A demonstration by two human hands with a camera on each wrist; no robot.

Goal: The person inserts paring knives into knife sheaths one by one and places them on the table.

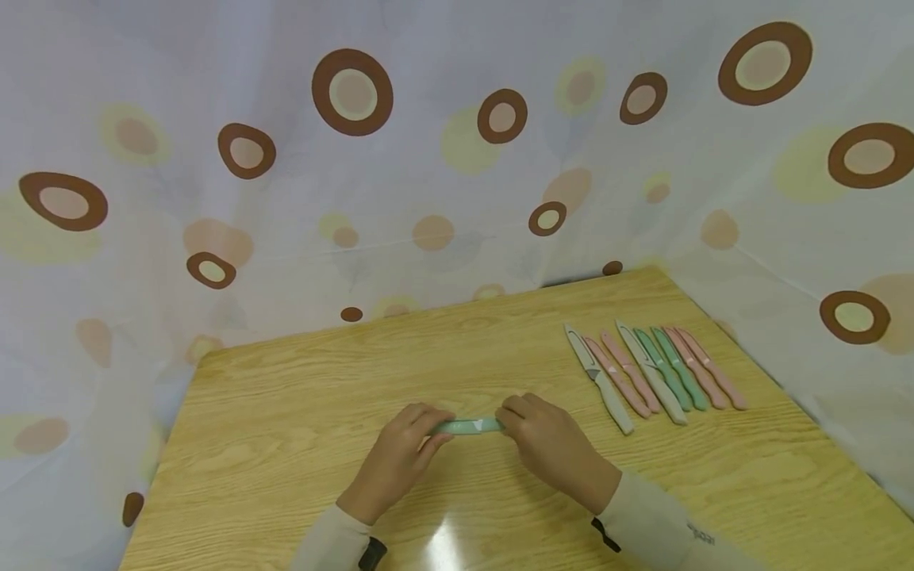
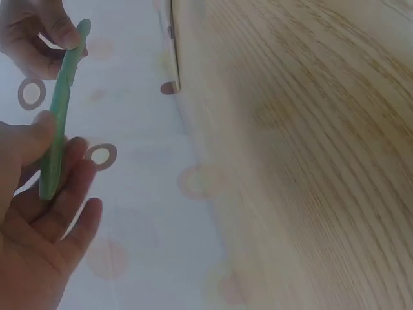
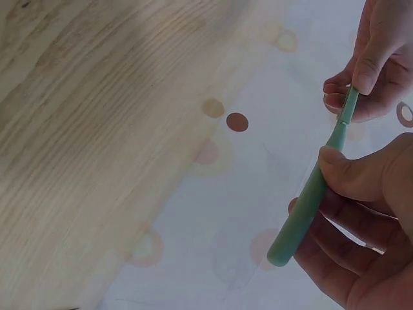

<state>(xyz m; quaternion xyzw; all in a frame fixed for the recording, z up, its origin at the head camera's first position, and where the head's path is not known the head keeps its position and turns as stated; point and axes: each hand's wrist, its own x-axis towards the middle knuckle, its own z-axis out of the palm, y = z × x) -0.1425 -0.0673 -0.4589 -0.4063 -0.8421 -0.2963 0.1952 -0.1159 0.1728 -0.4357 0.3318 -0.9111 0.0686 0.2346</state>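
Note:
Both hands hold a mint-green knife (image 1: 471,427) between them, level and roughly crosswise over the wooden table. My left hand (image 1: 400,456) pinches the sheathed blade end between thumb and fingers. At the other end, my right hand (image 1: 555,446) grips the handle. The left wrist view shows the green knife (image 2: 59,110) with the left thumb laid on it and other fingers spread behind. In the right wrist view the rounded handle butt (image 3: 281,252) sticks out past the right hand (image 3: 368,213). A cover appears to enclose the blade.
To the right lies a row of knives: two longer ones with pale handles, such as the leftmost pale knife (image 1: 610,396), several pink knives (image 1: 628,369) and two green knives (image 1: 674,369). Behind the wooden table (image 1: 300,396) hangs a white curtain (image 1: 414,182) with round patterns.

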